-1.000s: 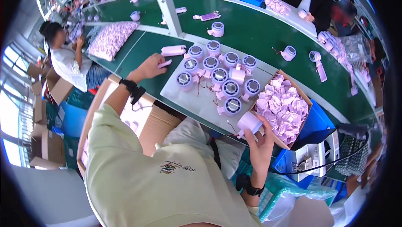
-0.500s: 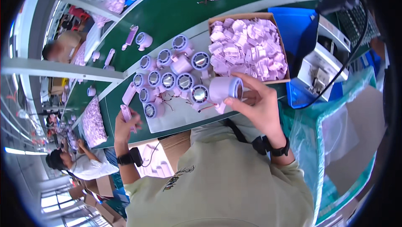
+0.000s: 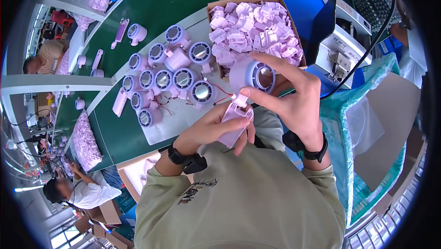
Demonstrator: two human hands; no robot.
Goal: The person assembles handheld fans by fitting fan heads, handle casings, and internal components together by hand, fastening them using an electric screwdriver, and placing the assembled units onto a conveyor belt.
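My right hand is closed around a lilac cylindrical fan head, its round grilled face with a shiny centre turned to the right. Thin red wires run from beside its short neck. In my left hand is a lilac plastic handle, gripped between thumb and fingers with its ribbed end up. The handle's upper end meets the neck of the fan head; whether the two are joined I cannot tell. Left of my hands, several similar fan heads stand grouped on a pale mat, some with loose wires.
Beyond my right hand stands a cardboard box heaped with small lilac plastic parts. A blue bin holding white boxes is beside it. A turquoise-lined container stands at right. More parts and a filled bag lie left, where other people sit.
My left hand has moved right and inward with the handle, bringing it up to the fan head's neck. The fan head stays in my right hand. The whole view has shifted slightly.
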